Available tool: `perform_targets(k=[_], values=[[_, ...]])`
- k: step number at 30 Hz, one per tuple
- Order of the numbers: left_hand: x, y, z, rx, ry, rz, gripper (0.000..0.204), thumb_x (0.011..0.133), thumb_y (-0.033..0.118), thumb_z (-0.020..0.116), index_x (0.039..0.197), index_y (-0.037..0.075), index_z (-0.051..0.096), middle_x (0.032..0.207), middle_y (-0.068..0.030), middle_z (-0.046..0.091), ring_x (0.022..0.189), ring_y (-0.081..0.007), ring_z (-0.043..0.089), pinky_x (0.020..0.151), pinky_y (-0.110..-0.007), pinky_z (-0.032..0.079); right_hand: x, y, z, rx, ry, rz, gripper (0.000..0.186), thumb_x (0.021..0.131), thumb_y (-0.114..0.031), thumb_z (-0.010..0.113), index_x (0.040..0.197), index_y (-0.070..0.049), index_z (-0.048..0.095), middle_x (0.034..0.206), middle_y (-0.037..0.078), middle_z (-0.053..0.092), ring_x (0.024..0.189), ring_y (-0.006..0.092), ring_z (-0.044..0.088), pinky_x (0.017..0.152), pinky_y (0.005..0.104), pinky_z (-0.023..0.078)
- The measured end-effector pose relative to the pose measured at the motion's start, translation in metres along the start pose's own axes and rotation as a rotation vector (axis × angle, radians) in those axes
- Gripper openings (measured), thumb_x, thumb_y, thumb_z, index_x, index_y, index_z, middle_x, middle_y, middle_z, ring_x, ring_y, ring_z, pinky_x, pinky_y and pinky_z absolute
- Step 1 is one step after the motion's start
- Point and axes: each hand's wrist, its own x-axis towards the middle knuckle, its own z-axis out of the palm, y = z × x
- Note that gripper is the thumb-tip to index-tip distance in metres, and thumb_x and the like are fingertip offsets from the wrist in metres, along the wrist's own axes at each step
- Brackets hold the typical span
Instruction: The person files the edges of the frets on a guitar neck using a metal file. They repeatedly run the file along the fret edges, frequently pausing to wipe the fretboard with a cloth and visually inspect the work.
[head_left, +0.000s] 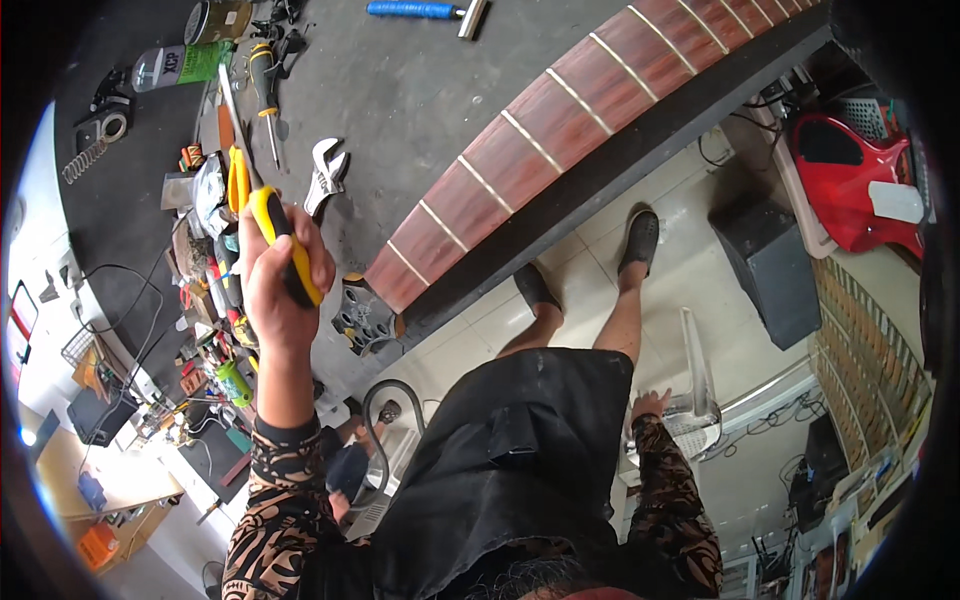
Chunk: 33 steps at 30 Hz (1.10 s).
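My left hand is raised over the left part of the workbench, closed round the yellow-and-black handle of a screwdriver. Its shaft points away from me, past the orange scissor-like handles of another tool. To the right of the hand lies an adjustable wrench on the dark mat. Beyond that, a reddish-brown guitar fretboard with metal frets runs along the bench's front edge. My right hand hangs low beside my apron, fingers apart and holding nothing, near a clear plastic chair.
Another screwdriver, a blue-handled hammer and a green-labelled bottle lie at the far side. Tools and small parts crowd the bench's left. A red guitar body and a dark box stand at right. Another person is partly visible lower left.
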Motion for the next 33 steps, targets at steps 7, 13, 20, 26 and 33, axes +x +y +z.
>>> perform_targets(k=[7,13,20,26,33], values=[[-0.049,-0.011,-0.022,-0.191,0.111,-0.119,0.046,0.122,0.044,0.053,0.154,0.011,0.049,0.096,-0.0079,0.058,0.061,-0.0157,0.058,0.054,-0.030,0.049,-0.057,0.052,-0.202,0.302,-0.096,0.027,0.058,0.101,-0.037,0.074,0.153,-0.012,0.073,0.164,0.011,0.067,0.166,0.0306,0.046,0.141,0.0753,0.012],[-0.058,-0.035,-0.015,-0.368,0.210,0.006,0.060,0.117,0.034,0.068,0.162,0.012,0.036,0.111,-0.0159,0.058,0.066,-0.0236,0.068,0.056,-0.034,0.061,0.069,0.156,-0.264,0.191,0.003,-0.185,0.055,0.103,-0.043,0.075,0.146,-0.010,0.074,0.143,0.027,0.075,0.132,0.0479,0.073,0.111,0.0605,0.059],[-0.061,-0.060,0.017,-0.403,0.313,0.302,0.059,0.114,0.017,0.068,0.166,0.013,0.039,0.115,-0.0239,0.063,0.055,-0.0230,0.063,0.050,-0.030,0.057,0.076,0.195,-0.459,0.289,0.294,-0.148,0.051,0.103,-0.037,0.074,0.145,-0.008,0.074,0.141,0.027,0.077,0.130,0.0477,0.074,0.110,0.0583,0.060],[-0.079,-0.073,0.034,-0.431,0.419,0.504,0.072,0.110,0.013,0.065,0.176,0.012,0.035,0.129,-0.0233,0.057,0.066,-0.0202,0.063,0.055,-0.029,0.054,0.071,0.240,-0.579,0.175,0.549,-0.214,0.048,0.102,-0.031,0.073,0.144,-0.007,0.075,0.138,0.027,0.078,0.129,0.0476,0.074,0.109,0.0565,0.060],[-0.131,-0.104,0.104,-0.438,0.576,0.693,0.083,0.113,0.013,0.061,0.184,0.007,0.019,0.160,-0.0297,0.049,0.068,-0.0193,0.063,0.046,-0.027,0.055,0.006,0.253,-0.654,0.010,0.766,-0.420,0.046,0.102,-0.025,0.071,0.143,-0.006,0.076,0.135,0.027,0.079,0.128,0.0474,0.075,0.108,0.0543,0.061]])
